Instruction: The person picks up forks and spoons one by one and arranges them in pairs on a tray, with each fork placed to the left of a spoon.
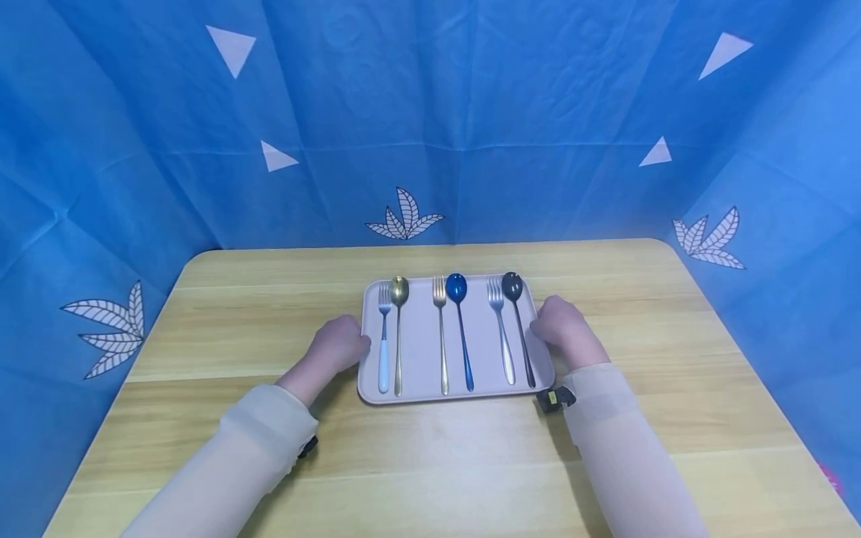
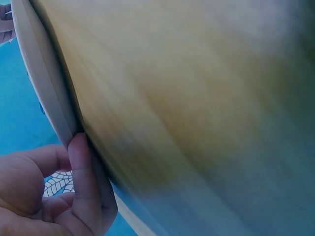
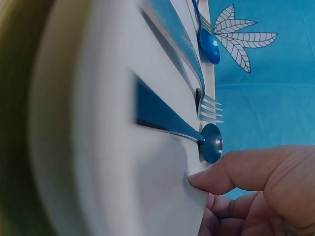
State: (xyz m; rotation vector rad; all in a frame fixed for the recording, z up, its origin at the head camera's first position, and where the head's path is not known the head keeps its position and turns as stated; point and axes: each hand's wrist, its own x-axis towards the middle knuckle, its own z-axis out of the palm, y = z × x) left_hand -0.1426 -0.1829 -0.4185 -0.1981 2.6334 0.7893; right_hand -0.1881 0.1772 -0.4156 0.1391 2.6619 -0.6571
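A pale pinkish tray point(image 1: 418, 336) lies crosswise before me. My left hand point(image 1: 338, 344) pinches its left edge; in the left wrist view the fingertips point(image 2: 78, 147) meet at the rim point(image 2: 49, 83). At the opposite edge my right hand point(image 1: 565, 329) grips the tray, its thumb point(image 3: 221, 172) on top and the other fingers partly hidden beneath. On the tray, left to right, lie a blue-handled fork point(image 1: 384, 362), a gold spoon point(image 1: 400, 290), a gold fork point(image 1: 439, 291), a blue spoon point(image 1: 457, 287), a silver fork point(image 1: 495, 293) and a black spoon point(image 1: 513, 285).
The wood-grain table point(image 1: 444, 463) extends around the tray on all sides. A blue curtain point(image 1: 457, 112) with white triangles and leaf prints hangs behind it and at both sides. A small black device point(image 1: 555, 398) sits at the right wrist.
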